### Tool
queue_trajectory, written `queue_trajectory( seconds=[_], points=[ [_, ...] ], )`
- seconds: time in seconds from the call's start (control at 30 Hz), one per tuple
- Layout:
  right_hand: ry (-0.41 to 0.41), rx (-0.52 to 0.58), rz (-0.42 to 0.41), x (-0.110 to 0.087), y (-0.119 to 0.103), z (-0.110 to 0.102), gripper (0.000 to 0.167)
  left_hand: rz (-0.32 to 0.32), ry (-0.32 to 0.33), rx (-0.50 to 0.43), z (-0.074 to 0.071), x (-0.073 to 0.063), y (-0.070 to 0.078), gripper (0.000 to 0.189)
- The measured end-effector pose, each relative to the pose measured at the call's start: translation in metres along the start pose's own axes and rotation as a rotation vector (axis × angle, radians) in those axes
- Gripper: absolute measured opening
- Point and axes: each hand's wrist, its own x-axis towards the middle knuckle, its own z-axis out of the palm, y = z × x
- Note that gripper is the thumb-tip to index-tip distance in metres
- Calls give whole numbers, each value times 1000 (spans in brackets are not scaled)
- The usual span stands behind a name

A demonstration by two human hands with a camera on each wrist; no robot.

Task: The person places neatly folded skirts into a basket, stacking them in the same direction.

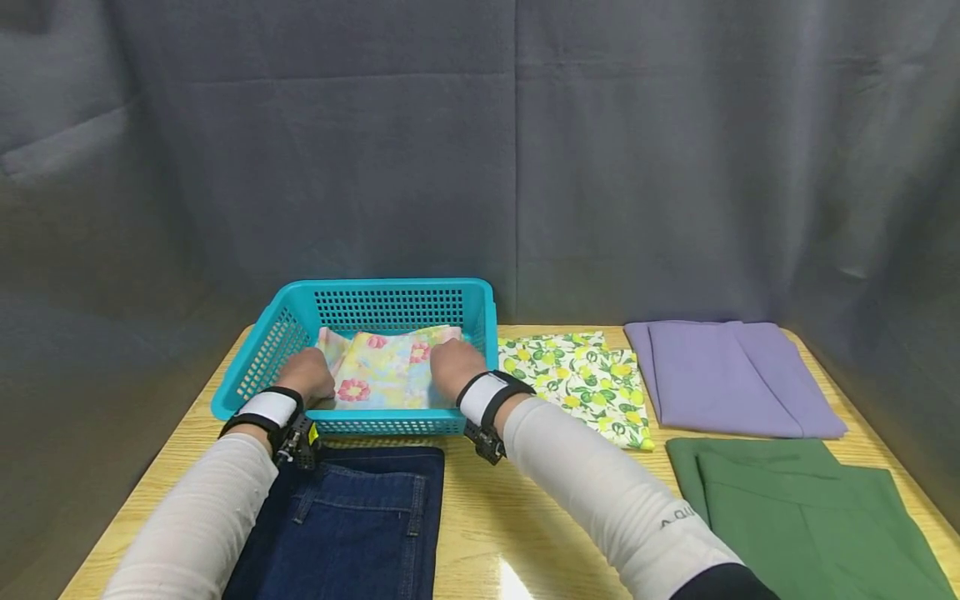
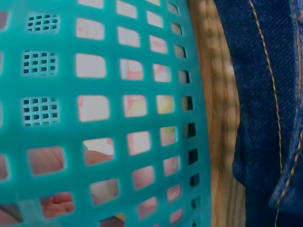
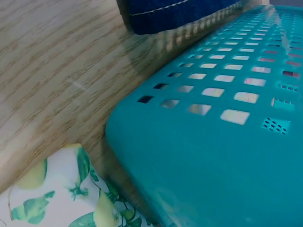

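Observation:
A folded cloth [image 1: 390,367] printed with pink flowers on pale yellow and blue lies inside the turquoise plastic basket [image 1: 390,287]. Over the basket's left part, my left hand [image 1: 306,375] grips the cloth's left side with curled fingers. My right hand [image 1: 455,367] holds the opposite side, next to the basket's right wall; its fingertips are hidden from the head view. Through the holes of the basket wall [image 2: 102,125], the left wrist view shows bits of the cloth and of fingers. In the right wrist view the basket's corner [image 3: 189,156] blocks sight of the hand.
Folded dark blue jeans [image 1: 352,533] lie in front of the basket. To its right is a lemon-print cloth [image 1: 592,387], then a folded purple cloth [image 1: 735,375] and a green one [image 1: 810,517]. Grey curtains [image 1: 525,167] stand behind and beside the wooden table [image 1: 480,508].

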Motion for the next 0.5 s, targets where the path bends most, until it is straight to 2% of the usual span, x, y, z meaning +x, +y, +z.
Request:
queue_trajectory(
  seconds=[0.1, 0.2, 0.27, 0.33, 0.4, 0.5],
  points=[
    [-41, -9, -27, -2, 1, -3, 24, -7, 3, 7, -1, 1, -2, 36],
    [-68, -9, -64, -3, 2, -7, 25, -5, 0, -37, -4, 0, -7, 31],
    [-79, -5, -98, -4, 4, -12, 26, 2, 1, -60, -9, -3, -10, 36],
    [-82, 9, -137, -7, 5, -18, 26, 42, 21, -93, -15, -7, -14, 23],
    [-65, 9, -189, -13, 5, -25, 24, 89, 56, -118, -20, -13, -16, 29],
    [14, -9, -292, -26, 0, -35, 15, 189, 120, -230, -24, -25, -20, 29]
  ],
)
